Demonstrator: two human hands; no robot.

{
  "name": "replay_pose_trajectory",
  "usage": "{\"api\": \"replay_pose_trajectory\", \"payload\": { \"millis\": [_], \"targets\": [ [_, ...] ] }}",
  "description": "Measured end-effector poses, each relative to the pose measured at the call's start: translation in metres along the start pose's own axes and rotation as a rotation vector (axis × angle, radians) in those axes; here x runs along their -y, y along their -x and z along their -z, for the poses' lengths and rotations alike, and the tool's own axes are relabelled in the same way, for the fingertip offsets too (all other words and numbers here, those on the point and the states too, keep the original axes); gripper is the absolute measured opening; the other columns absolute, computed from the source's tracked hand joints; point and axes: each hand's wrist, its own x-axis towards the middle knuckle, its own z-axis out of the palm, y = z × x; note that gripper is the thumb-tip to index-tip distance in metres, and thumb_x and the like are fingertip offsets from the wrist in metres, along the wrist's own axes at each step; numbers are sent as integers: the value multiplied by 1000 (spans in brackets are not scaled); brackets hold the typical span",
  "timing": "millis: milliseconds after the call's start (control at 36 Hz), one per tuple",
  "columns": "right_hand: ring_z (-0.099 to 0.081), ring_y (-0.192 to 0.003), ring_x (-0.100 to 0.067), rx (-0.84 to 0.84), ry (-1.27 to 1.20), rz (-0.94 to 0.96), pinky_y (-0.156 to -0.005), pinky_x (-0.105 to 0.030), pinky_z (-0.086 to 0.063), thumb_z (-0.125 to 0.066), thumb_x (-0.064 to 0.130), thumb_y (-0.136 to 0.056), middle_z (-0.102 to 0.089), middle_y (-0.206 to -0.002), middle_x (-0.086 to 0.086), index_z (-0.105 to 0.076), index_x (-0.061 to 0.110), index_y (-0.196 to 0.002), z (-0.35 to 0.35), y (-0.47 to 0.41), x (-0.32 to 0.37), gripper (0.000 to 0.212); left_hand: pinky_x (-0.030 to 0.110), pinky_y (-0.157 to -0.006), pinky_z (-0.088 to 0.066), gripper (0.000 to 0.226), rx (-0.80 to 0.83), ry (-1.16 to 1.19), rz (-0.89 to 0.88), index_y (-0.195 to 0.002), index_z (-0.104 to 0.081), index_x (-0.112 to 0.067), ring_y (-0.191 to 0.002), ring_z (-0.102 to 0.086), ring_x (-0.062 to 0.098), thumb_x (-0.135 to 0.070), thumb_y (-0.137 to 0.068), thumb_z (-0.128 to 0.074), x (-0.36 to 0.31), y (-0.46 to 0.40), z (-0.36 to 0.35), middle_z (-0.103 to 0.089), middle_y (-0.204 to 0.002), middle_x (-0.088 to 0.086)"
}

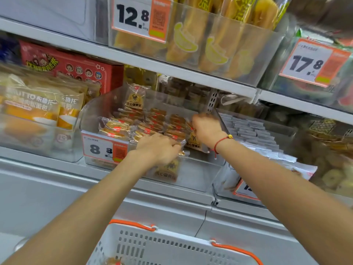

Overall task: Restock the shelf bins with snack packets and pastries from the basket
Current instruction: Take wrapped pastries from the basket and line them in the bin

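Pastry packets (145, 127) are piled in the clear bin (91, 115) above the 8.8 tag (105, 148). Left hand (159, 148) curls round a packet edge at the front wall; right hand (207, 129) pinches another by the right side. I'd lay them flat, labels forward. Basket (172, 247) sits below.

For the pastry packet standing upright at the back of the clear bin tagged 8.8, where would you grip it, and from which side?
Probably by its crimped top seal, coming from above and the front. The upright packet stands clear of the flat-lying packets, so its top edge is free, while its lower part is hemmed in by them and the clear bin wall behind.
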Motion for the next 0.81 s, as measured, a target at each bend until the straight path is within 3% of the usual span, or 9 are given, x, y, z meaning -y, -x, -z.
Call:
{"api": "replay_pose_trajectory", "payload": {
  "millis": [111, 250, 417, 556, 639, 722, 806],
  "targets": [
    [-51, -114, -34, 100, -39, -24, -93, -40, -43, -47, -1, -92, -51, -125, -17, -53, 6, -118, -20, -10, -4, 27, 41, -100, -32, 43, -10, -1, 2, -130, -56, -29, -130, -41, 24, -35, -100, -26, -1, 2, 0, -48, -145, 0],
    [-57, -111, -33, 144, 42, -113, -87, -38, -48, -51, -3, -91, -58, -121, -16, -59, 3, -116, -24, -22, 0, 27, 42, -102, -31, 43, 1, 3, 11, -133, -54, -29, -132, -38, 23, -35, -100, -26, -2, 2, 1, -46, -146, 1],
    [-52, -119, -30, 377, 89, -175, -98, -39, -43, -56, 12, -93, -52, -130, -13, -47, 8, -130, -34, -23, 4, 39, 43, -101, -32, 42, -1, -3, 6, -131, -55, -28, -131, -38, 22, -33, -101, -26, -1, 1, 0, -46, -145, -1],
    [-33, -136, -30, 216, 499, -44, -112, -40, -26, -47, 21, -99, -40, -145, -11, -37, 15, -143, -48, -30, 9, 46, 42, -101, -32, 43, -12, -17, -6, -130, -56, -28, -131, -38, 22, -34, -101, -24, -1, 1, -2, -46, -145, -1],
    [-42, -131, -27, 215, 561, -6, -107, -38, -33, -51, 24, -98, -49, -138, -7, -48, 14, -135, -47, -38, 11, 38, 41, -99, -34, 43, -21, -16, -11, -131, -55, -28, -131, -38, 22, -34, -101, -24, 0, 1, -2, -46, -145, -2],
    [-56, -115, -24, 224, 403, -73, -90, -31, -46, -55, 14, -96, -60, -122, -5, -57, 13, -126, -51, -42, 11, 30, 41, -98, -35, 44, -27, -1, -7, -131, -55, -27, -130, -39, 20, -34, -101, -24, 0, 0, -3, -47, -145, -3],
    [-57, -116, -25, 228, 214, -130, -89, -31, -47, -50, 10, -98, -59, -125, -9, -56, 9, -126, -49, -39, 10, 29, 40, -97, -36, 44, -27, 4, 3, -132, -54, -27, -130, -39, 20, -34, -101, -24, 0, -1, -3, -47, -144, -2]
  ]
}}
